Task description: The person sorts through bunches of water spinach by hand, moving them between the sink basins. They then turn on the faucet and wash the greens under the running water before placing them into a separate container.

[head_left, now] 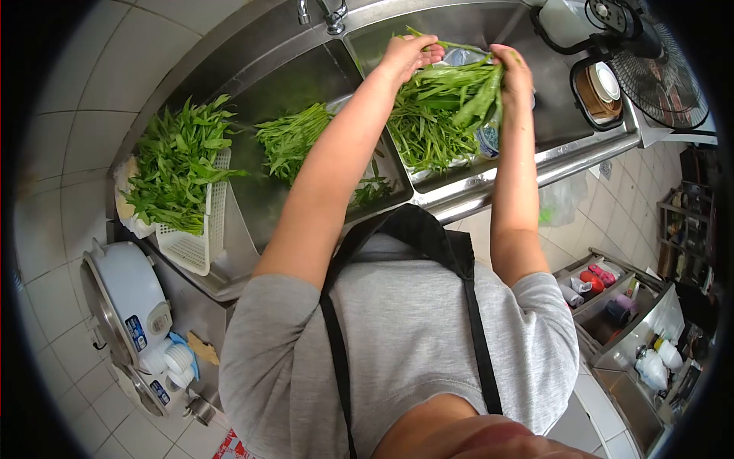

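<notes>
My left hand (407, 55) and my right hand (514, 70) both grip a large bunch of long leafy greens (443, 107), held above the right basin of a steel double sink (489, 187). The stems hang down toward the basin, where more greens lie. My left hand holds the stem end at the top and my right hand clasps the leafy side. A second pile of greens (294, 138) lies in the left basin.
A white plastic basket (195, 245) heaped with leafy greens (180, 161) rests on the left drainboard. A tap (330, 15) rises behind the sink. A rice cooker (126, 302) stands lower left, a black fan (657, 69) upper right, shelves with bottles (634, 321) at right.
</notes>
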`<action>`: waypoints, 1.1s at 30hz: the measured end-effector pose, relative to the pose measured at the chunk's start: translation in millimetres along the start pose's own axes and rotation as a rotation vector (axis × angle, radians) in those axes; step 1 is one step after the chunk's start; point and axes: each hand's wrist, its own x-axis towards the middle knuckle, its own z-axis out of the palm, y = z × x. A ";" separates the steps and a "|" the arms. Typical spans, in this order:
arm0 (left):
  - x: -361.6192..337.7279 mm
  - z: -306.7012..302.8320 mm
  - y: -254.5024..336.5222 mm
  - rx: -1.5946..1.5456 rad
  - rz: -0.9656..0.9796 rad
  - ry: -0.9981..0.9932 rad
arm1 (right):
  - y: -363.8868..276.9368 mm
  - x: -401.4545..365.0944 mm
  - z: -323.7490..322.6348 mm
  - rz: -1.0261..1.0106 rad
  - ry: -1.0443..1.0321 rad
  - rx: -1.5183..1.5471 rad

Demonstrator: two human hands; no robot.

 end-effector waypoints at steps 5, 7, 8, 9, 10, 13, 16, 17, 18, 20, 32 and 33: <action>7.9 -24.1 -36.6 0.289 -0.428 -0.179 | -56.4 -10.9 -29.7 -0.061 -0.053 0.044; 8.7 -15.6 -49.8 1.026 -0.572 -0.100 | -70.4 -15.3 -25.9 -0.091 -0.070 -0.030; 3.9 -11.2 -54.4 1.454 -0.560 -0.140 | -74.6 -17.7 -25.0 -0.065 -0.046 -0.099; -3.8 -1.2 -43.4 1.558 -0.451 -0.216 | -78.5 -20.2 -18.4 -0.074 -0.050 -0.162; -6.6 3.4 -39.8 1.554 -0.451 -0.210 | -80.1 -19.6 -12.5 -0.084 -0.056 -0.223; -9.5 3.3 -20.7 1.350 -0.495 -0.136 | -63.3 5.9 10.3 -0.076 -0.226 -0.392; -17.3 -29.5 -2.4 1.285 -0.394 -0.108 | -30.1 36.6 70.2 -0.371 -0.237 -1.223; -18.5 -40.8 4.0 1.194 -0.346 0.029 | -17.7 42.9 96.2 -0.479 -0.278 -1.359; -22.7 -52.8 14.3 1.199 -0.341 0.058 | -2.1 51.8 124.1 -0.594 -0.313 -1.489; -32.6 -75.4 32.6 1.247 -0.109 0.192 | 24.3 63.9 182.5 -0.632 -0.463 -1.640; -16.0 -152.8 85.5 0.997 -0.215 0.033 | 99.5 125.8 257.5 -0.569 -0.753 -1.906; -9.0 -157.5 83.7 0.976 -0.256 0.059 | 106.7 126.3 247.3 -0.543 -0.780 -1.943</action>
